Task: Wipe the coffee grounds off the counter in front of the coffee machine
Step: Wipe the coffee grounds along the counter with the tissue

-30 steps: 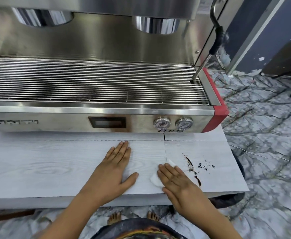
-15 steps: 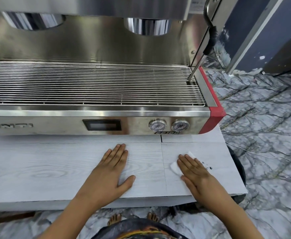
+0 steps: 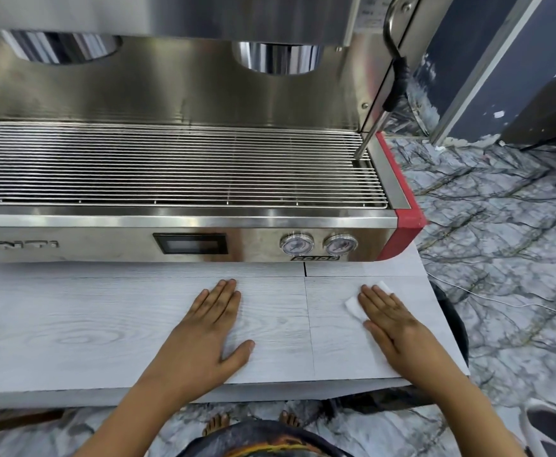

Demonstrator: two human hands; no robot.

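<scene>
A pale wood-grain counter (image 3: pixel 72 324) runs in front of the steel coffee machine (image 3: pixel 171 166). My right hand (image 3: pixel 392 321) lies flat, fingers together, pressing a white tissue (image 3: pixel 353 305) onto the counter's right section; only the tissue's edges show beside my fingers. No coffee grounds are visible on the counter; the spot under my hand is hidden. My left hand (image 3: pixel 210 328) rests flat on the counter to the left, palm down, fingers spread slightly, holding nothing.
The machine's wire drip grate (image 3: pixel 171 163) and a steam wand (image 3: pixel 374 127) stand behind the counter. The counter's right edge (image 3: pixel 448 324) drops to a marbled floor with a thin white cable (image 3: pixel 501 301). My bare feet (image 3: pixel 217 423) show below the front edge.
My right hand slid the tissue rightward and away from me across the dark grounds, which no longer show. My left hand stayed flat in place. The view shifted slightly.
</scene>
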